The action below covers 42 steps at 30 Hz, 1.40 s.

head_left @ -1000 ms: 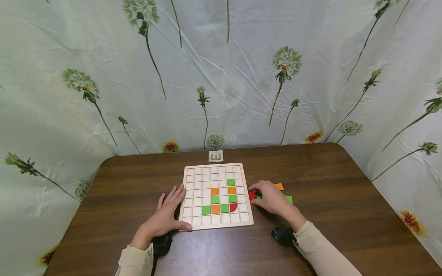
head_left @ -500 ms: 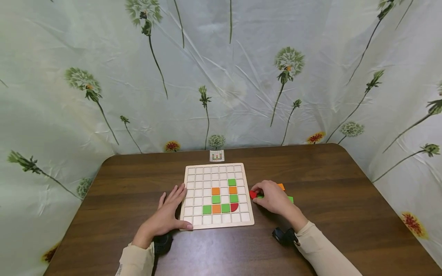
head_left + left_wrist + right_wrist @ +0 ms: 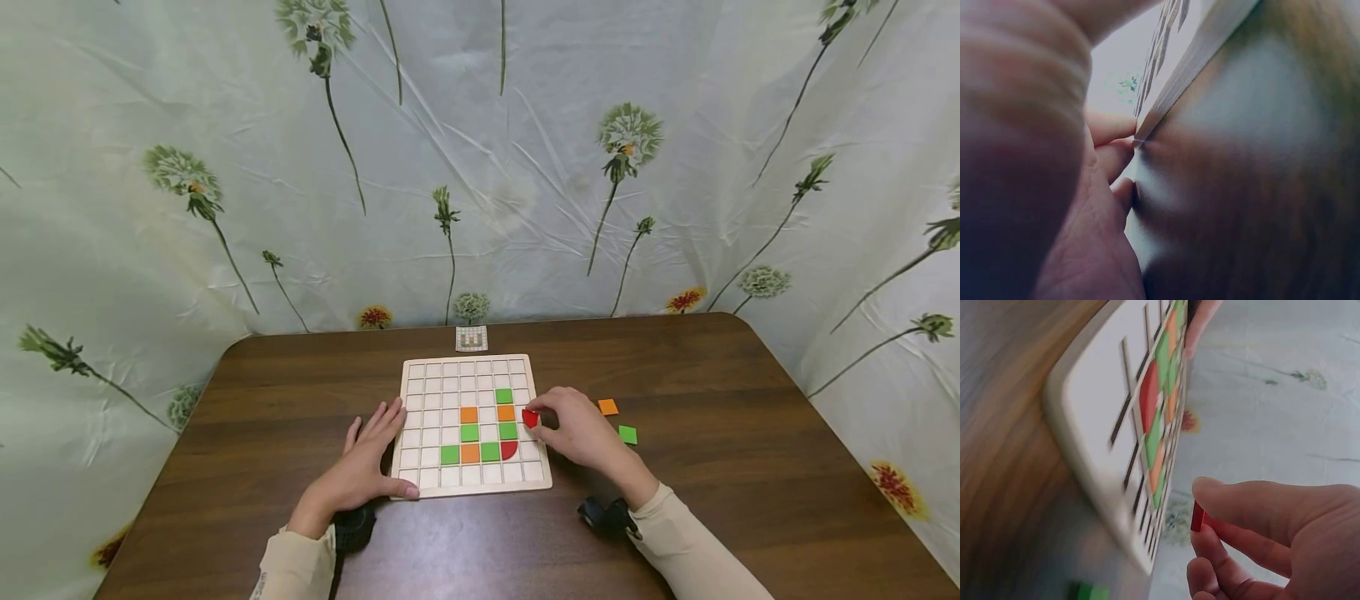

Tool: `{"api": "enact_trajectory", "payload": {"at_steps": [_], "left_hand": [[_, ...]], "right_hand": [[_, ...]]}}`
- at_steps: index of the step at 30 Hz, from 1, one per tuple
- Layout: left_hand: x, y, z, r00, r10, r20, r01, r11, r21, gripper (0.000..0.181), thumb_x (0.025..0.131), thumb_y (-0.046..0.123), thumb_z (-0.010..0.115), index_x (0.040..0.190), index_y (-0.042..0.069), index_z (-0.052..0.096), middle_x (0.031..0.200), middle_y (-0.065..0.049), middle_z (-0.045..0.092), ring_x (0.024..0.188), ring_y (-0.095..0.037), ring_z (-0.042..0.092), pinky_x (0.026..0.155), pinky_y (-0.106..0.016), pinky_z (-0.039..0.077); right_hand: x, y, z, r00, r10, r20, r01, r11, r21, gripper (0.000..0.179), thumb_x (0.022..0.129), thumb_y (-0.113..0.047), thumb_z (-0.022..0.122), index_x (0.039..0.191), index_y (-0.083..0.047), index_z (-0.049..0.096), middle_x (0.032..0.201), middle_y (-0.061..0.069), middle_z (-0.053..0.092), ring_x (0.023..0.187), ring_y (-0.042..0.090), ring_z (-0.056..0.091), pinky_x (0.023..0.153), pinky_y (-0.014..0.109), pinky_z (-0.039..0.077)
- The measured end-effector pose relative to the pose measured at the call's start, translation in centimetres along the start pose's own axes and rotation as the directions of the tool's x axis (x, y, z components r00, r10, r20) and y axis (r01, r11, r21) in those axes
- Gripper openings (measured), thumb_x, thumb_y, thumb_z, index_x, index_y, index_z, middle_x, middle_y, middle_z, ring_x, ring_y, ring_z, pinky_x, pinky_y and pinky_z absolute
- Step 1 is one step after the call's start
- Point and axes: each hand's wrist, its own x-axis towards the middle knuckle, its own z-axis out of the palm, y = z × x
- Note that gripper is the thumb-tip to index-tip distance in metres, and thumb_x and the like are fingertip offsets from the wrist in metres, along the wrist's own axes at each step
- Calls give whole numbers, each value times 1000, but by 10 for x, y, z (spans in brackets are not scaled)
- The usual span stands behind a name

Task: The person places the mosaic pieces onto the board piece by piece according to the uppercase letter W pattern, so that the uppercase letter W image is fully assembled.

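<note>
A pale wooden grid board (image 3: 431, 387) lies flat on the table, bearing several green and orange square tiles and a red quarter-round tile (image 3: 508, 451). My left hand (image 3: 363, 469) rests along the board's left side, thumb on the near-left corner and fingers at the edge. In the left wrist view its fingertips (image 3: 1124, 190) touch that edge and the table. Between thumb and fingers my right hand (image 3: 585, 429) pinches a red tile (image 3: 530, 418) over the board's right edge. The right wrist view shows this tile edge-on, its outline partly hidden by the fingers.
Right of the right hand lie a loose orange tile (image 3: 608, 407) and a loose green tile (image 3: 627, 434). A small printed pattern card (image 3: 471, 338) lies behind the board. A flower-patterned curtain (image 3: 525, 208) surrounds the brown table (image 3: 697, 400).
My right hand has moved left with the red tile, from beside the board to over its right edge, uncovering the loose green and orange tiles. The left hand stays in place.
</note>
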Motion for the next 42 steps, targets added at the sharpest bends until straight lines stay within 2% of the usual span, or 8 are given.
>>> {"api": "enact_trajectory", "payload": {"at_steps": [5, 13, 20, 24, 29, 42], "left_hand": [[0, -1, 0, 1000, 4, -2, -4, 1000, 4, 122, 70, 49, 89, 158, -3, 22, 167, -18, 12, 152, -43, 3, 112, -65, -8], [0, 0, 0, 1000, -10, 6, 10, 1000, 7, 124, 68, 49, 89, 158, -2, 22, 167, -16, 11, 153, -41, 3, 113, -64, -8], [1, 0, -1, 1000, -14, 11, 14, 1000, 14, 123, 69, 49, 89, 159, -2, 21, 168, -15, 11, 153, -39, 2, 114, -64, -9], [2, 0, 0, 1000, -21, 17, 21, 1000, 16, 123, 69, 51, 88, 159, -1, 21, 168, -15, 10, 153, -40, 2, 113, -64, -9], [1, -1, 1, 1000, -22, 12, 22, 1000, 16, 123, 69, 51, 89, 158, -1, 22, 168, -15, 11, 153, -39, 3, 113, -64, -9], [0, -2, 1, 999, 29, -17, -29, 999, 18, 122, 70, 50, 88, 157, -4, 24, 166, -19, 13, 152, -44, 5, 112, -67, -7]], "right_hand": [[6, -16, 7, 999, -37, 15, 37, 999, 27, 24, 84, -9, 79, 108, -6, 76, 98, 2, 69, 87, 22, 59, 77, 36, 50], [14, -39, 21, 990, -134, 43, 132, 990, 47, 21, 86, -12, 78, 106, -8, 77, 96, 2, 68, 90, 22, 61, 78, 37, 52], [19, -53, 33, 981, -179, 76, 173, 982, 81, 20, 87, -11, 77, 107, -9, 76, 99, 0, 69, 91, 19, 60, 78, 32, 50], [23, -60, 38, 977, -186, 102, 176, 979, 101, 21, 87, -11, 77, 107, -8, 76, 100, 0, 69, 90, 19, 59, 79, 30, 49], [27, -66, 45, 971, -217, 96, 209, 974, 87, 23, 85, -11, 78, 108, -7, 76, 98, 0, 69, 89, 19, 60, 79, 28, 49], [36, -76, 62, 955, -280, 96, 277, 960, 42, 23, 84, -11, 78, 106, -8, 77, 94, -1, 70, 88, 15, 61, 84, 26, 48]]}}
